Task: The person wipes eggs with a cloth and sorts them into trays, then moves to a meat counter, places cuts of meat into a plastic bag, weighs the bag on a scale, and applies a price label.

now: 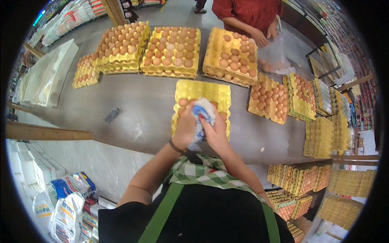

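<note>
Both of my hands meet over a yellow egg tray (203,88) in front of me. A white and blue cloth (199,111) is gripped between them, my left hand (184,126) on its left side and my right hand (216,129) on its right. Whether an egg is inside the cloth cannot be seen. Brown eggs (183,102) lie in the tray's middle rows, partly hidden by my hands; its far rows hold none. Beyond it stand stacked trays of brown eggs (170,47), and another stack (234,57) whose top tray is partly filled.
A dark scouring pad (113,115) lies left on the grey table (146,100). To the right are an egg tray (269,98), more stacks and empty trays (319,136). A person in red (247,15) holds a plastic bag (273,56) across the table.
</note>
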{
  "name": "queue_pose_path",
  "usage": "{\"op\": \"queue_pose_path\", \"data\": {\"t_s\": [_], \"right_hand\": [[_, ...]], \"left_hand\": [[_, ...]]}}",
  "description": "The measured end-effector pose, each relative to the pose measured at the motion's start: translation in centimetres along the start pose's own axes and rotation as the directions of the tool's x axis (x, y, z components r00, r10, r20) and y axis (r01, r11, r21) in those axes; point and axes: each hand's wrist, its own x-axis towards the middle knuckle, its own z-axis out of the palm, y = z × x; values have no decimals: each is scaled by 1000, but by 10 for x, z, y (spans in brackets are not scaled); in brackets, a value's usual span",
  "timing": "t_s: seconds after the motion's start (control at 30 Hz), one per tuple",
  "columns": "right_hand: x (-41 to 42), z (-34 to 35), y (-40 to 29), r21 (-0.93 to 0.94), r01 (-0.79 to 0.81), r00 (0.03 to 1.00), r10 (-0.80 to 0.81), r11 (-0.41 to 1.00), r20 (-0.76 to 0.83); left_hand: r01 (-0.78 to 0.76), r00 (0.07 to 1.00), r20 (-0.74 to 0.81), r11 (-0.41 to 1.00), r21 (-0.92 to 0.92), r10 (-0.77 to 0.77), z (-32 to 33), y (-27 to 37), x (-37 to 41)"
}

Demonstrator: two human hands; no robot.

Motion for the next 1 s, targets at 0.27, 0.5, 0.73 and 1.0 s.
{"op": "queue_pose_path", "data": {"t_s": [0.27, 0.5, 0.73, 1.0], "right_hand": [[17, -47, 24, 317, -276, 921, 344, 907, -182], [-20, -103, 60, 282, -282, 840, 378, 917, -390], [-44, -127, 61, 436, -268, 616, 501, 859, -608], [2, -140, 141, -298, -548, 735, 280, 781, -618]], "left_hand": [[-128, 990, -60, 991, -26, 127, -79, 19, 106], [-311, 609, 27, 207, 928, 793, -201, 41, 394], [67, 807, 25, -133, 989, 590, -208, 17, 469], [-249, 704, 53, 176, 952, 708, -193, 25, 351]]}}
